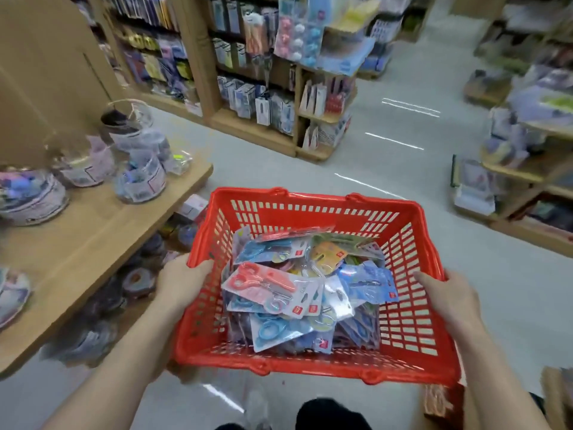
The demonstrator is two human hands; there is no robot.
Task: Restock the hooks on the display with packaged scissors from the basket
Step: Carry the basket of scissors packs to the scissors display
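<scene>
A red plastic basket is held up in front of me, above the shop floor. It is filled with several packaged scissors in blue, red and yellow, lying in a loose pile. My left hand grips the basket's left rim with the thumb over the edge. My right hand grips the right rim the same way. A wooden display with hanging packaged goods stands ahead at the far side of the aisle.
To my left runs a wooden shelf with clear jars of small items. More shelving lines the right side. The grey floor aisle runs between them. A brown box sits at the lower right.
</scene>
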